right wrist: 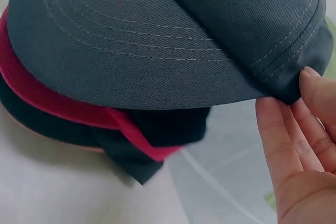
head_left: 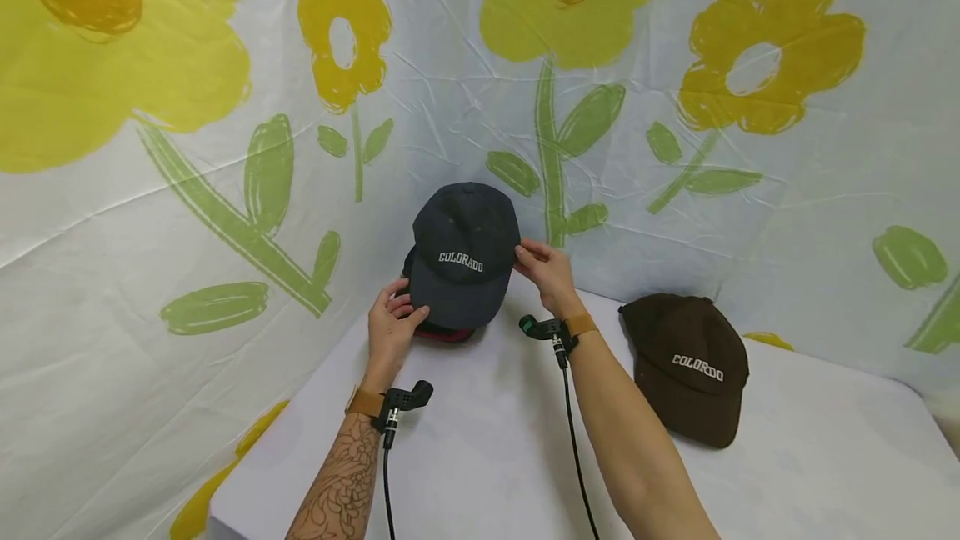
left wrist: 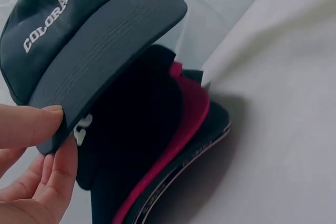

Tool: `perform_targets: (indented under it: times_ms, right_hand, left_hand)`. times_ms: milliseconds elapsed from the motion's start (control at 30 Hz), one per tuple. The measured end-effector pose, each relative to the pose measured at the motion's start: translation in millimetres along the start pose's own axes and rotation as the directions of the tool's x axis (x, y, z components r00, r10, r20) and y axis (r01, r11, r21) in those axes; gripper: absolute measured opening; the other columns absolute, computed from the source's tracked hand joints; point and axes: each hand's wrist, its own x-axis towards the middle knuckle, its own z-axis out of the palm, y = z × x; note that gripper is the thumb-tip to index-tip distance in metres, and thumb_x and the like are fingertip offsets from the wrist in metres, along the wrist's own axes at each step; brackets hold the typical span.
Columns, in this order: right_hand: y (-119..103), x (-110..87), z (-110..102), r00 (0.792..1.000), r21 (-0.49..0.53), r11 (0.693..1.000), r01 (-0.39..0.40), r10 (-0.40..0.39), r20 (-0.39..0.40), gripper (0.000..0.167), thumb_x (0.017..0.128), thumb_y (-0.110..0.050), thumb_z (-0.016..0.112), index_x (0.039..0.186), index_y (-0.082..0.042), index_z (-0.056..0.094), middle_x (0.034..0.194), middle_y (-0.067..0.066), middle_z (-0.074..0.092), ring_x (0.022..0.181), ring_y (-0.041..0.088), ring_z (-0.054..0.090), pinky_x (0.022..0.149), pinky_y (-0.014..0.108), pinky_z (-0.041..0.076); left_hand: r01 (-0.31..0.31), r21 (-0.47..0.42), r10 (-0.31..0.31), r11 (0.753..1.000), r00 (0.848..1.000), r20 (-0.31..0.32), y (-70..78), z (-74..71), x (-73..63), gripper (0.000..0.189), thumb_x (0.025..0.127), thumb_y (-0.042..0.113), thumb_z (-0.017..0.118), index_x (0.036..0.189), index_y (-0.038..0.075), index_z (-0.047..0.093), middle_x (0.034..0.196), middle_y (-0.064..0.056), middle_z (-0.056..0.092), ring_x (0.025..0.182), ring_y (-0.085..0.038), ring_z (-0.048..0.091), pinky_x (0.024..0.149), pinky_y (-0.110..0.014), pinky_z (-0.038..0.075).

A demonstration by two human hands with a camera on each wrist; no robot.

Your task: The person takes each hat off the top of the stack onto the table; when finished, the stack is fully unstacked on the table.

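Hands at navy "COLORADO" cap (head_left: 463, 261): left hand (head_left: 390, 327) pinches its brim edge, right hand (head_left: 547, 273) pinches its side, cap held just above a stack of caps (head_left: 444, 330) on white table (head_left: 495, 440); brown cap (head_left: 693, 365) well apart at right.

The navy cap (head_left: 463, 252) bore white COLORADO lettering above a stack of caps (left wrist: 173, 145) with black and red brims, the brown cap (head_left: 690, 365) carried matching white lettering on the white surface (head_left: 495, 457), and the pale backdrop (head_left: 450, 90) showed yellow flowers with green stems.
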Motion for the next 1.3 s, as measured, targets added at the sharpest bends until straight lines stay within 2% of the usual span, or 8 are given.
perform_targets:
  times_ms: [133, 367, 667, 1033, 1300]
  right_hand:
    - [-5, -4.9, -19, 1.000, -0.029, 0.999, 0.020, -0.021, -0.019, 0.038, 0.097, -0.011, 0.068, 0.132, 0.003, 0.062, 0.108, 0.005, 0.066, 0.092, 0.010, 0.071, 0.089, 0.026, 0.059]
    - [-11, -17.6, -58, 0.998, -0.055, 0.998, 0.041, -0.044, -0.054, 0.040, 0.097, -0.010, 0.067, 0.133, 0.006, 0.060, 0.104, 0.000, 0.067, 0.091, 0.008, 0.071, 0.085, 0.023, 0.059]
    - [-19, -39.5, -105, 0.993, -0.063, 0.997, 0.041, -0.047, -0.108, 0.041, 0.097, -0.009, 0.067, 0.133, 0.007, 0.059, 0.099, -0.004, 0.069, 0.088, 0.005, 0.071, 0.084, 0.021, 0.059]
    - [-16, -58.3, -141, 0.980, -0.128, 0.992, -0.002, -0.024, -0.200, 0.043, 0.097, -0.011, 0.068, 0.135, 0.007, 0.058, 0.100, -0.004, 0.066, 0.086, 0.004, 0.070, 0.082, 0.019, 0.058]
    - [-12, -70.8, -157, 0.976, -0.153, 0.988, -0.032, -0.002, -0.218, 0.040, 0.097, -0.009, 0.067, 0.132, 0.008, 0.059, 0.098, -0.004, 0.064, 0.084, 0.003, 0.070, 0.081, 0.019, 0.059]
  left_hand:
    - [0.012, -0.005, -0.011, 1.000, 0.999, 0.040, 3.6, 11.5, -4.8, 0.063, 0.084, -0.006, 0.078, 0.141, 0.009, 0.057, 0.118, -0.020, 0.059, 0.101, -0.028, 0.055, 0.070, -0.011, 0.050]
    - [0.014, 0.023, -0.016, 1.000, 0.995, 0.102, 3.2, 39.3, -13.7, 0.050, 0.085, -0.001, 0.079, 0.132, 0.006, 0.065, 0.112, -0.018, 0.064, 0.093, -0.021, 0.059, 0.072, -0.010, 0.051]
    - [0.030, 0.004, -0.030, 1.000, 0.973, 0.228, 0.1, 72.3, -28.3, 0.046, 0.085, 0.000, 0.079, 0.129, 0.003, 0.066, 0.107, -0.017, 0.066, 0.089, -0.019, 0.061, 0.070, -0.015, 0.054]
    - [0.085, 0.008, -0.083, 0.996, 0.949, 0.304, -4.9, 99.7, -42.4, 0.044, 0.085, -0.001, 0.078, 0.127, 0.003, 0.067, 0.103, -0.015, 0.065, 0.087, -0.018, 0.060, 0.070, -0.017, 0.055]
    - [0.137, 0.002, -0.131, 0.991, 0.939, 0.319, -19.4, 114.6, -49.7, 0.041, 0.084, -0.004, 0.078, 0.123, -0.002, 0.068, 0.092, -0.010, 0.064, 0.081, -0.013, 0.061, 0.070, -0.022, 0.058]
